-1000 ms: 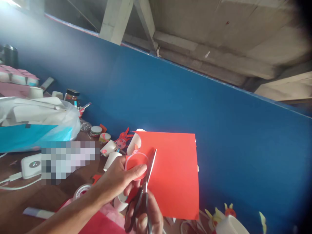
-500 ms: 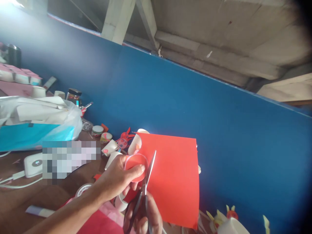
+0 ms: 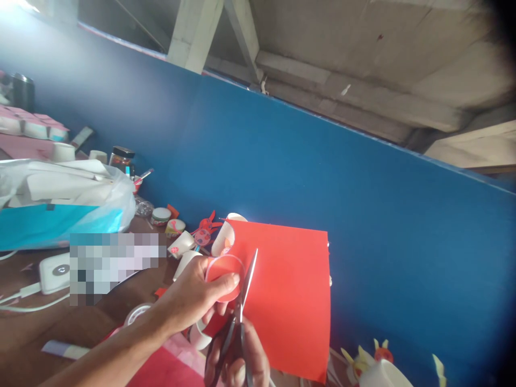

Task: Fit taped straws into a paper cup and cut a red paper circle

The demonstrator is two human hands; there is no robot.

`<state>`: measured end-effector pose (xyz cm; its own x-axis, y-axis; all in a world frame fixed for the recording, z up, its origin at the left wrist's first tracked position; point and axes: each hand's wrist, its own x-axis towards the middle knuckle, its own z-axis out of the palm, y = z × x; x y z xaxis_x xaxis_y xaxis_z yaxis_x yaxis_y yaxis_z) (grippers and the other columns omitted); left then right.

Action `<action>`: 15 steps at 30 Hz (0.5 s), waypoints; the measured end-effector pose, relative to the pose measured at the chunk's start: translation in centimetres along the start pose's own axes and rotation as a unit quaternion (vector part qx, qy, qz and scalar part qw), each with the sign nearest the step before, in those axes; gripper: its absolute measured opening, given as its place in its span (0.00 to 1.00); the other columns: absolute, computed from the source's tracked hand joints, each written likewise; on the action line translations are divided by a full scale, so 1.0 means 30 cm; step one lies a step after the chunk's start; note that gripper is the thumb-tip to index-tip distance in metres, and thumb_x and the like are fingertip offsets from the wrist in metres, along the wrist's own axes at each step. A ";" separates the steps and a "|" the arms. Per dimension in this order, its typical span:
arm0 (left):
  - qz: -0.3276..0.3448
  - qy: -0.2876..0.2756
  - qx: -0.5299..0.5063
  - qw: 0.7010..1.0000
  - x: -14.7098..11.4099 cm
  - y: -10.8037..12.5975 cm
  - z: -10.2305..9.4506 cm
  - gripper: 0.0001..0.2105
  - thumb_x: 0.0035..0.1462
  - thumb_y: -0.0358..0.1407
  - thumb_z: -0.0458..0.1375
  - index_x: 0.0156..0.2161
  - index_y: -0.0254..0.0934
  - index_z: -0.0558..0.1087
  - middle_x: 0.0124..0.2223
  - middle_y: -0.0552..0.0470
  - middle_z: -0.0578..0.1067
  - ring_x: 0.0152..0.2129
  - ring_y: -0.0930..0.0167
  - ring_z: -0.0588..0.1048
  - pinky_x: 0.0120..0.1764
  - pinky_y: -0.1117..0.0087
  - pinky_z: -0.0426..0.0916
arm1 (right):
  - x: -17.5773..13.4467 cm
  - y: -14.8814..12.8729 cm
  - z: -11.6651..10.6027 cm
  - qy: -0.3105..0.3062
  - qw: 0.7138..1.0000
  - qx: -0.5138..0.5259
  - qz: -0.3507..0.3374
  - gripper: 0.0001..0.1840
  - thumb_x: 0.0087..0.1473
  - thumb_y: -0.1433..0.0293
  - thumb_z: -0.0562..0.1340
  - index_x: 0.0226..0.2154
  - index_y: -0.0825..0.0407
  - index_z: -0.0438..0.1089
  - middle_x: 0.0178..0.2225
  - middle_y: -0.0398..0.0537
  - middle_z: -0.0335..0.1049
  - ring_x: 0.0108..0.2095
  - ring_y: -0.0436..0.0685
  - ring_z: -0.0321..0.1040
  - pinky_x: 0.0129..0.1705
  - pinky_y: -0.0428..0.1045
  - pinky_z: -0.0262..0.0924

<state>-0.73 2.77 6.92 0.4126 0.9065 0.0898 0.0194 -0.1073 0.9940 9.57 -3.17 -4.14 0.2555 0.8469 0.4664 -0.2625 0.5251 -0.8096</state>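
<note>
A large red sheet of paper [image 3: 288, 301] is pinched by my left hand [image 3: 201, 287], with the thumb on top and the other fingers partly hidden beneath. Under that thumb is a round red area [image 3: 223, 266] with a pale rim, at the sheet's left side. My right hand [image 3: 242, 355] grips the dark handles of a pair of scissors [image 3: 246, 287]. Their blades look nearly closed and point up and away, just right of the round area. Whether paper lies between the blades I cannot tell.
White paper cups [image 3: 183, 244] and a red rabbit-like paper figure [image 3: 205, 231] stand behind my left hand. A tape roll [image 3: 139, 313] lies by my forearm. Leftward are a white device with a cable [image 3: 55, 274] and a plastic bag [image 3: 124, 191]. A blue partition [image 3: 314, 172] rises behind.
The right edge of the red sheet has shifted slightly to the right. Both hands and the scissors stay almost in place.
</note>
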 end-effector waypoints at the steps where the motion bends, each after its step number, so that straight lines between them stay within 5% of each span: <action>1: 0.000 -0.001 0.000 1.000 0.000 -0.001 0.000 0.16 0.52 0.42 0.53 0.19 0.34 0.66 0.14 0.57 0.66 0.07 0.79 0.60 0.12 0.78 0.54 | 0.000 0.006 -0.005 -0.002 1.000 0.000 0.003 0.34 0.47 0.44 0.59 0.46 0.53 0.63 0.17 0.41 0.67 0.10 0.47 0.56 0.10 0.42 0.49; 15: -0.001 0.001 0.010 1.000 0.001 0.004 -0.002 0.16 0.51 0.43 0.53 0.19 0.34 0.66 0.13 0.56 0.66 0.07 0.79 0.60 0.12 0.78 0.52 | 0.001 -0.003 -0.011 -0.022 0.999 -0.002 0.024 0.33 0.47 0.45 0.59 0.44 0.53 0.65 0.12 0.37 0.62 0.09 0.45 0.50 0.11 0.41 0.43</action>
<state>-0.75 2.81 7.05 0.4107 0.9074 0.0888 0.0386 -0.1146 0.9927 9.91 -3.23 -4.17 0.2007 0.8745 0.4416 -0.2704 0.4827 -0.8330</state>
